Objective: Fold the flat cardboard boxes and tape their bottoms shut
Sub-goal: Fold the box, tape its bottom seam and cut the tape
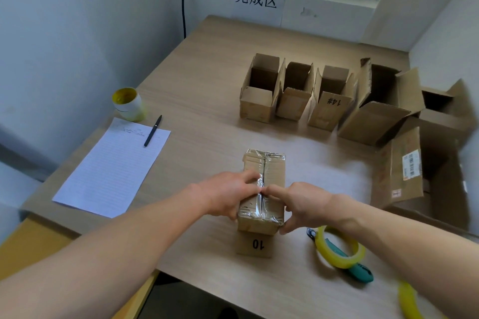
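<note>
Centre of frame: forearms converge; left hand [228,195] and right hand [307,203] press extended fingers onto the taped box [269,166] seam, both grips wide, clasping nothing.

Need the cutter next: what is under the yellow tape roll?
A teal utility knife lies under the tape roll, both ends sticking out. The roll's rim covers parts of its body; no blade shows.
</note>
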A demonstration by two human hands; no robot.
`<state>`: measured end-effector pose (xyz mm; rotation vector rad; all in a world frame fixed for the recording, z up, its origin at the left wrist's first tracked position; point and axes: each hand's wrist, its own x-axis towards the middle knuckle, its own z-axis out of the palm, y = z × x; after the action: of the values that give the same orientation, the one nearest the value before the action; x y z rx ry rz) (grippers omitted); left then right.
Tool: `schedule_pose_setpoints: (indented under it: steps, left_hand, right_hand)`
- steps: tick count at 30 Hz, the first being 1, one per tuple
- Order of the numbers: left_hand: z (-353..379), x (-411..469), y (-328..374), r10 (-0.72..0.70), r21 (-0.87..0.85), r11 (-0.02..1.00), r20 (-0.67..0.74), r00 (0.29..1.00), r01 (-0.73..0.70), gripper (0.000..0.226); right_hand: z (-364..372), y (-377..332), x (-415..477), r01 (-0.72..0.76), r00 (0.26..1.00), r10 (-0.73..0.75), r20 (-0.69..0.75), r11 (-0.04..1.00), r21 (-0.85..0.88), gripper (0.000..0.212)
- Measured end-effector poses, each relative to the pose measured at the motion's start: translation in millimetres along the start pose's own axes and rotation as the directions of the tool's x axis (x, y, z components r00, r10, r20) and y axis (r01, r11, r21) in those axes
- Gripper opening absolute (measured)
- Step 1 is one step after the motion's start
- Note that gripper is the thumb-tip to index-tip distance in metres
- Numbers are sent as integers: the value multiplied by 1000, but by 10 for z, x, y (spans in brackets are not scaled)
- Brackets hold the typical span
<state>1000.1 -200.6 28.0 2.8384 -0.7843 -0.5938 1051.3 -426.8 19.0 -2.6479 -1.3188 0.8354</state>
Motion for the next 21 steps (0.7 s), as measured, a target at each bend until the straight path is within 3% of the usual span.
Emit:
schedule_pose_setpoints:
  steps: [4, 9, 15, 21]
  left_hand:
    - [-95, -26, 22, -3, 14, 1000, 25, 1000, 2, 80]
    - [-104, -22, -25, -2, -17, 1000, 92, 996, 4, 105]
    - [60, -11, -21, -4, -63, 998, -27, 1000, 2, 98]
    - [-48, 9, -21, -12, -29, 999, -1, 1000, 12, 82]
  right_hand:
    - [-105, 18, 9, -12, 996, 14, 94, 1000, -25, 101]
    - [-174, 4, 12, -20, 995, 17, 99, 999, 30, 91]
    - [-128, -60, -7, -24, 999, 24, 36, 1000, 19, 86]
    - [-113, -114, -13, -31, 999, 32, 13, 999, -23, 88]
